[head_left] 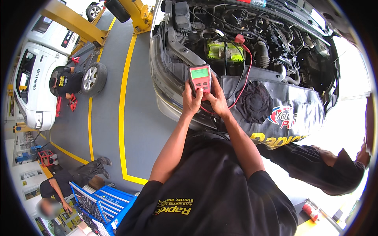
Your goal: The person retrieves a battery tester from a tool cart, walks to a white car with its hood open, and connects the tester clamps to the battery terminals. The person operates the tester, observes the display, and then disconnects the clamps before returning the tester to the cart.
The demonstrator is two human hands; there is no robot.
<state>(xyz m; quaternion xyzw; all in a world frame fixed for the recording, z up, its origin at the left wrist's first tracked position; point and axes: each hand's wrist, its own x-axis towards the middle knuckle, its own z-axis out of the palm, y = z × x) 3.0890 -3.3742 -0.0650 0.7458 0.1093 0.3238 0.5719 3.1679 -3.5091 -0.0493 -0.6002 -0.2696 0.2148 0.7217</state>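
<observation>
Both hands hold a red and dark handheld battery tester (201,81) over the front edge of the car's engine bay. Its small green screen is lit above several buttons. My left hand (191,98) wraps its left side, thumb at the buttons. My right hand (217,98) grips the lower right side, its thumb also near the buttons. Red and black leads (249,65) run between the tester and the green-topped car battery (225,51). A red clamp (239,38) sits at the battery's right end; the black clamp's grip is hard to make out.
A dark fender cover (291,106) drapes the car's front, with a crumpled black cloth (255,102) on it. A co-worker stands close at right, a dark sleeve (338,173) in view. At left are a blue tool cart (112,204), a loose wheel (94,78), another co-worker and yellow lift posts (71,21).
</observation>
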